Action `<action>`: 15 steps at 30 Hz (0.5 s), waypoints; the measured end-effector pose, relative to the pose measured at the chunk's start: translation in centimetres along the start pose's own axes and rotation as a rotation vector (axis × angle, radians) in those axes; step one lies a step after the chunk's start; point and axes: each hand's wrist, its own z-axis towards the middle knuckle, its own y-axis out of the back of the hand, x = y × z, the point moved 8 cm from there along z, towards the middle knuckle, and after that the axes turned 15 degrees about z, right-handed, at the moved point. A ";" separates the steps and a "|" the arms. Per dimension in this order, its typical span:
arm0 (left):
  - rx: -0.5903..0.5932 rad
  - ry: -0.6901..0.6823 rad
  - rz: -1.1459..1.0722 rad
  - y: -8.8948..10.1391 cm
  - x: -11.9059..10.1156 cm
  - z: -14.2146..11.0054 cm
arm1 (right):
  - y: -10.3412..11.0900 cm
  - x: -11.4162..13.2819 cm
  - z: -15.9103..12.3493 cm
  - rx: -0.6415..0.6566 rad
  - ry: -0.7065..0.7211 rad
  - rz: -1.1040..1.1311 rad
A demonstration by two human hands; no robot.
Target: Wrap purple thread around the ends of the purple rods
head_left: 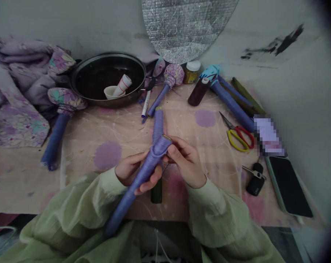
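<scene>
My left hand (139,171) is wrapped round a stick bound in purple thread (140,175), which slants from my lap up to the middle of the table. At its upper end, where a bare tan tip shows, my right hand (186,160) pinches the side with thumb and fingers. Some of those fingertips are hidden behind the stick. Beneath it on the table lies another stick, purple-wrapped at the top (158,122) and green at the lower end. Farther back rests a purple stick with a floral cloth head (174,75).
A black pan (86,96) holding a paper cup (112,92) stands at back left, beside floral cloth (17,109). Scissors (238,138), keys (255,179) and a phone (290,186) lie right. A dark thread spool (199,92) and a jar (192,72) are behind.
</scene>
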 end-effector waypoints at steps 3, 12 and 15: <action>-0.186 -0.123 0.203 0.5 -1.3 0.0 | 0.5 0.1 0.0 -0.043 0.042 0.011; -0.513 -0.233 0.407 1.9 -3.0 -0.8 | 2.0 1.0 0.1 -0.133 0.101 -0.105; -0.508 -0.195 0.362 2.3 -2.7 -0.8 | 1.9 1.3 0.2 -0.084 0.075 -0.174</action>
